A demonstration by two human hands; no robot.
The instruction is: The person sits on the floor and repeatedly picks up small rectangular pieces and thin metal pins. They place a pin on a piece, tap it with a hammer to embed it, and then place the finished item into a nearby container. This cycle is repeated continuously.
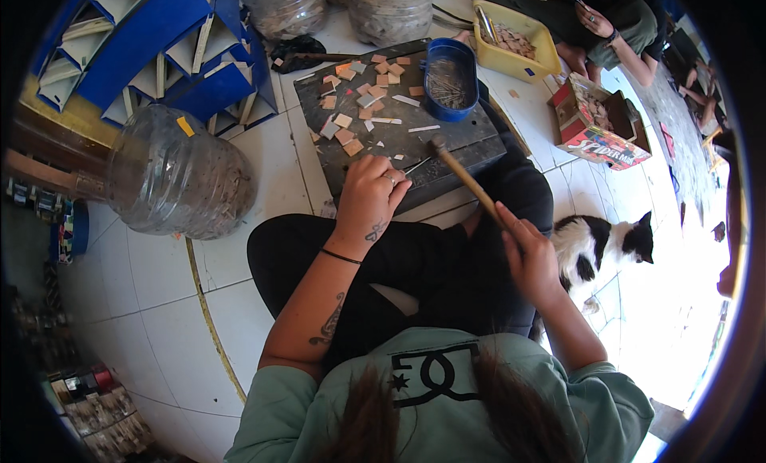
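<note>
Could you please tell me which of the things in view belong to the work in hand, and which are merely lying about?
In use:
- left hand pressing on the dark work board
- right hand gripping the wooden-handled hammer
- small tan pieces
- blue tin of nails

Lying about:
- clear plastic jug
- yellow tub
- black-and-white cat

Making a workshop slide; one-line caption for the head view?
Left hand steadies a nail on the dark slab; right hand holds a hammer.
</note>
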